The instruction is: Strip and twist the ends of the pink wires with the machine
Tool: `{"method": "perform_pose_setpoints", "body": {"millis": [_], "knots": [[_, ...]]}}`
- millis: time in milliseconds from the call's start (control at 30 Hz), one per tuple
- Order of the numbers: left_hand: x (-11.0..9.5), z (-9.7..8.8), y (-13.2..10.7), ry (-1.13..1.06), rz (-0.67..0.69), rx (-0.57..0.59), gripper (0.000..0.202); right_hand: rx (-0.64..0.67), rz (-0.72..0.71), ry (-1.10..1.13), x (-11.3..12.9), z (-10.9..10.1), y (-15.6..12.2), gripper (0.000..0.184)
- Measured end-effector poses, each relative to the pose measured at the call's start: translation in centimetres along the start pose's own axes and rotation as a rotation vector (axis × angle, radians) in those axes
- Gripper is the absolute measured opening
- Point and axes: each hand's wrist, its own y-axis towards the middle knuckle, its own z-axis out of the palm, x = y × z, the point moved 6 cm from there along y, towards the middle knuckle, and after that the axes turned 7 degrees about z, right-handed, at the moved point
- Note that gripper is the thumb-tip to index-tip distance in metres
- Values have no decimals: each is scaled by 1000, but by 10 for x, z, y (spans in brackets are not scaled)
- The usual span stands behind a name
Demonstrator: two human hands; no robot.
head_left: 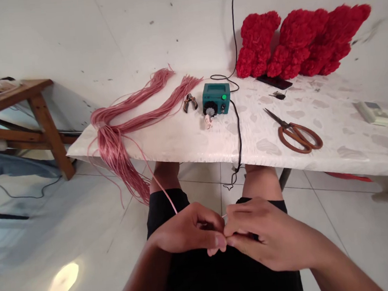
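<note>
Over my lap, my left hand (pixel 188 234) and my right hand (pixel 266 234) meet fingertip to fingertip, both pinched on the end of one thin pink cord (pixel 156 178). That strand runs up to a large bundle of pink cords (pixel 124 120) lying on the white table (pixel 193 141) and hanging over its front edge. Whatever small piece sits between my fingertips is hidden.
On the table stand a teal electric box (pixel 215 98) with a black cable (pixel 238 132), small pliers (pixel 189 103), orange-handled scissors (pixel 296 132), a black phone (pixel 274 82) and red fluffy pieces (pixel 300 41) against the wall. A wooden bench (pixel 18 115) is at left.
</note>
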Motion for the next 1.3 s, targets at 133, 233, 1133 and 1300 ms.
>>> {"method": "perform_pose_setpoints", "body": {"millis": [133,233,1133,1300], "knots": [[2,0,-3,-49,-6,-15,22,28,12,-23,2,-1,3,11],[1,0,-5,-37,30,-24,23,46,21,-15,1,-1,3,11],[-11,-87,12,449,104,-759,30,-236,-6,-198,-82,-85,103,22],[-30,-103,19,572,211,-1121,22,-326,-153,-741,-97,-125,157,39]]}}
